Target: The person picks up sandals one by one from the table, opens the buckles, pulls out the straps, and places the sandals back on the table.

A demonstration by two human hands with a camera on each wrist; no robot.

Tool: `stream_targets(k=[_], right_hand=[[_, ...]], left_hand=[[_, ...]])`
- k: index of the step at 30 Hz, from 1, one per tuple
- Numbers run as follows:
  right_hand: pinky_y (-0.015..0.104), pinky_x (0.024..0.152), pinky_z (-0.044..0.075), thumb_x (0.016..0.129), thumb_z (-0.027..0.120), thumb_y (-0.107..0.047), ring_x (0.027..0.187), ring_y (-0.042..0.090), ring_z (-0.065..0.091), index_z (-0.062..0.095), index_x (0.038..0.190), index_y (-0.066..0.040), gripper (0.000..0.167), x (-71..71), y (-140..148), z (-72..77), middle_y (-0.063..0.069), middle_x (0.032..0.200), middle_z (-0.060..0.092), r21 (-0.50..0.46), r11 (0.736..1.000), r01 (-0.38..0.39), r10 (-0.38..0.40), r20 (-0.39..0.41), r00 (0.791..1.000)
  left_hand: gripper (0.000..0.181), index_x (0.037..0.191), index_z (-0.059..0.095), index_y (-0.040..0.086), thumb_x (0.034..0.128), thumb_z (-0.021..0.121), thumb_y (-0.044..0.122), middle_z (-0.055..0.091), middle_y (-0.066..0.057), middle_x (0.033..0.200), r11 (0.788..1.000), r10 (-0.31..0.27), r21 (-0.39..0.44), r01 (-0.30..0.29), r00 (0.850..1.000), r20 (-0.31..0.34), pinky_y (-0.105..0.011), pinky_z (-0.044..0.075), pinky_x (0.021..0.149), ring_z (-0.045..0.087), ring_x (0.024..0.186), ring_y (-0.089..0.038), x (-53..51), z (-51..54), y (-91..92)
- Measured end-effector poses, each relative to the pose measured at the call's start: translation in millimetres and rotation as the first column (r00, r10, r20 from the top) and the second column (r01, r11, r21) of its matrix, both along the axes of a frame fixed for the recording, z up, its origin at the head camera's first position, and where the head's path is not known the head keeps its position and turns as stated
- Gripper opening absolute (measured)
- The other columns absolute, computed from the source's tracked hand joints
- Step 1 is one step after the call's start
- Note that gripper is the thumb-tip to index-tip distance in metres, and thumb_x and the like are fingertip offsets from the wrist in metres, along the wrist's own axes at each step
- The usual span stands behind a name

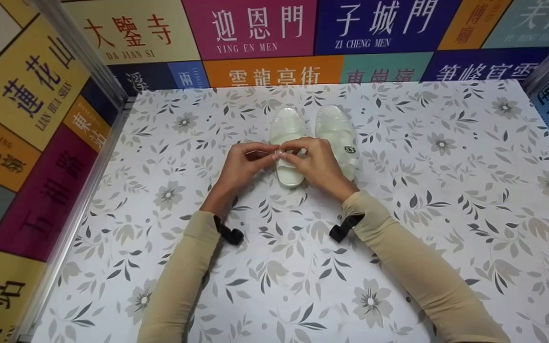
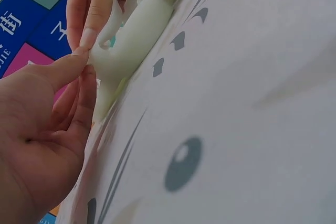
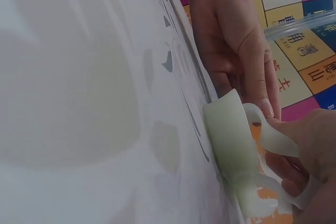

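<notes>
A pair of pale, translucent sandals lies side by side with the toes pointing away. Over the left sandal (image 1: 288, 123), both hands meet at a thin strap (image 3: 281, 141). The left hand (image 1: 242, 166) pinches at the strap's end between thumb and forefinger, touching the other hand's fingertips. The right hand (image 1: 321, 164) holds the strap from the other side, thumb and forefinger together. Exactly what lies between the fingertips is mostly hidden. Beside them, the right sandal (image 1: 334, 121) has a small dark badge (image 1: 350, 149) on its side and is partly covered by the right hand.
A white cloth with grey flowers and leaves (image 1: 169, 195) covers the table. Colourful panels with Chinese lettering (image 1: 255, 28) stand along the back and both sides. Black straps with small cameras (image 1: 231, 235) sit on both wrists, over beige sleeves (image 1: 174, 281).
</notes>
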State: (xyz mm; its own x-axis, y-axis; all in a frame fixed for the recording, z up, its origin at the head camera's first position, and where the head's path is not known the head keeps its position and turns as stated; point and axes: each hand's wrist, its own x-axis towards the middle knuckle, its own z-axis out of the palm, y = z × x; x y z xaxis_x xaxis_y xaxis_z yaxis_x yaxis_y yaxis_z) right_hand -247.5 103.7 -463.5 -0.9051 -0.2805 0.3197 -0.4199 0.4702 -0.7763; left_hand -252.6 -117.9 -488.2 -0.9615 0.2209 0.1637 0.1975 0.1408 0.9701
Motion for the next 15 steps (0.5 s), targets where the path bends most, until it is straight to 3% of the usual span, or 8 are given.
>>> stream_targets(k=[7, 15], right_hand=[[0.046, 0.086, 0.058, 0.1, 0.081, -0.022, 0.093, 0.015, 0.074, 0.085, 0.108, -0.016, 0.011, -0.1, -0.6, -0.6, -0.003, 0.099, 0.084, 0.003, 1.0, -0.024, 0.024, -0.002, 1.0], [0.045, 0.096, 0.057, 0.101, 0.079, -0.02, 0.103, 0.019, 0.078, 0.082, 0.111, -0.011, 0.013, -0.4, 0.0, -1.5, 0.002, 0.103, 0.085, 0.037, 0.999, -0.037, 0.037, 0.002, 0.999]], left_hand=[[0.02, 0.114, 0.086, 0.017, 0.0947, 0.087, 0.021, 0.083, -0.003, 0.118, 1.0, 0.003, -0.012, -0.003, 1.0, -0.006, -0.027, 0.063, 0.088, 0.079, 0.099, -0.021, -0.2, -2.1, 2.0], [0.019, 0.115, 0.084, 0.013, 0.0971, 0.084, 0.016, 0.081, -0.005, 0.12, 1.0, -0.021, -0.003, 0.021, 1.0, -0.008, -0.027, 0.063, 0.09, 0.078, 0.103, -0.021, -0.3, -1.6, 2.1]])
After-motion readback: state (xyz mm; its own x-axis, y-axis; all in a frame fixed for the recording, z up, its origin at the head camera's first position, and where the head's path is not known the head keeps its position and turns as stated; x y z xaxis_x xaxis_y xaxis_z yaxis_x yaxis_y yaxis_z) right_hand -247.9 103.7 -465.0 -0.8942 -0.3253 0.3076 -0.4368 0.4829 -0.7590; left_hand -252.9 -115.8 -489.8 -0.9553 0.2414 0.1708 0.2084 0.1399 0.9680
